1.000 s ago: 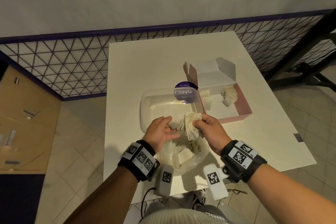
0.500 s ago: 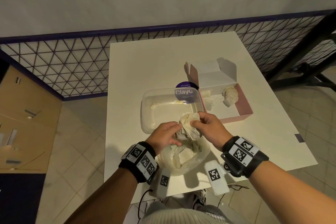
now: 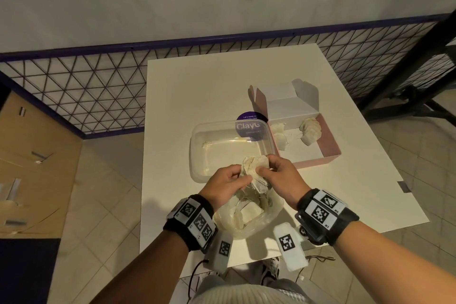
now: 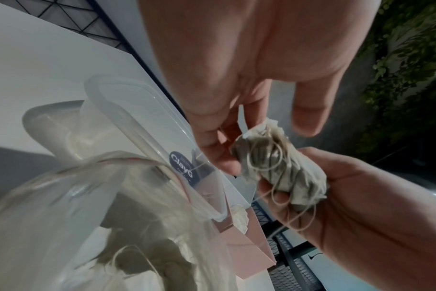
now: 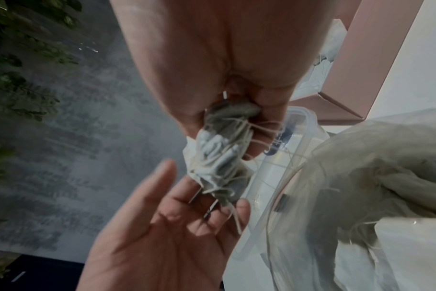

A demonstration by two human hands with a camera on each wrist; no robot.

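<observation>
A bunched bundle of pale tea bags with tangled strings (image 3: 255, 168) hangs over the near edge of a clear plastic container (image 3: 195, 145). My right hand (image 3: 274, 173) grips the bundle (image 5: 219, 157) at one end, fingers curled round it. My left hand (image 3: 228, 181) lies against the bundle's other end with relaxed fingers (image 5: 239, 206), palm open. In the left wrist view the bundle (image 4: 279, 167) sits in the right hand's fist while a left fingertip (image 4: 224, 163) touches it and the thumb stands apart.
A clear plastic bag (image 3: 251, 217) with more tea bags lies under my hands at the white table's (image 3: 197, 94) near edge. An open pink box (image 3: 330, 140) holding tea bags (image 3: 309, 131) sits right of the container. A mesh fence (image 3: 74, 94) stands behind, cardboard boxes (image 3: 29, 155) on the left.
My hands have drawn closer together and the bundle is more tightly bunched. The left hand has slid in against it.
</observation>
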